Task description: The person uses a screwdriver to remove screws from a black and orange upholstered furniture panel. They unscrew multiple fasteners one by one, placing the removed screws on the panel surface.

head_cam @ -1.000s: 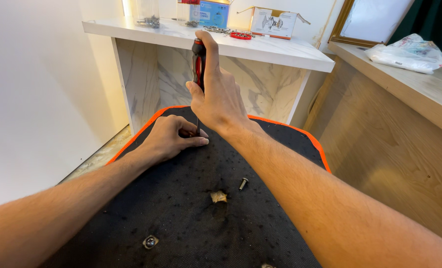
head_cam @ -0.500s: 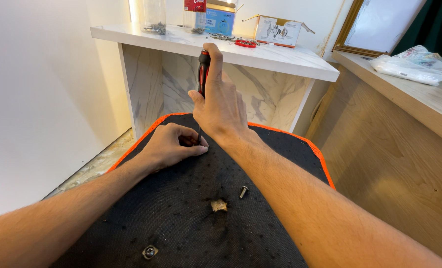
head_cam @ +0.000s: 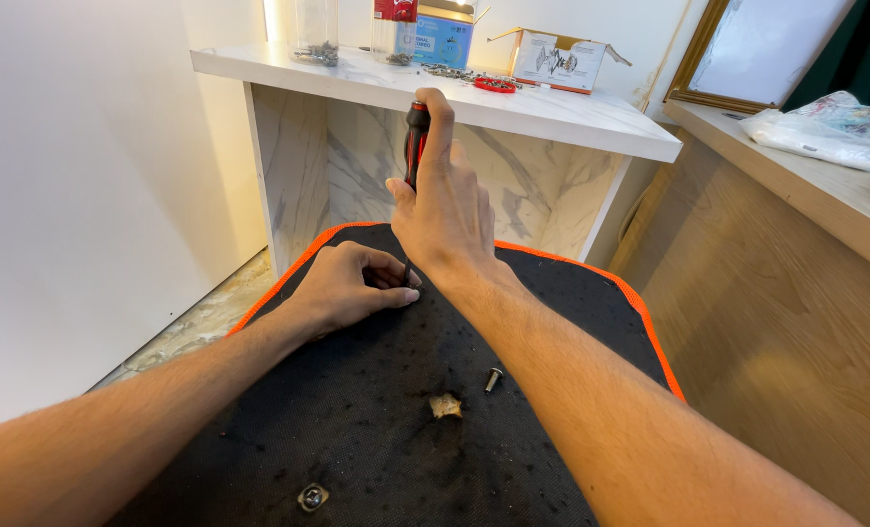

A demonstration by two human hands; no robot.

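Your right hand (head_cam: 445,220) wraps its fingers around the red-and-black plastic-handled screwdriver (head_cam: 415,146), held upright. Your left hand (head_cam: 347,283) pinches narrow around its tip on the black orange-edged fabric panel (head_cam: 376,410). A loose silver bolt (head_cam: 493,379) lies below your fingers.

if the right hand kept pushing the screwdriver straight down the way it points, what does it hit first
Most likely the black fabric panel, right at the left hand, whose fingertips pinch around the tip. The right hand holds the screwdriver upright; whatever sits under the tip is hidden.
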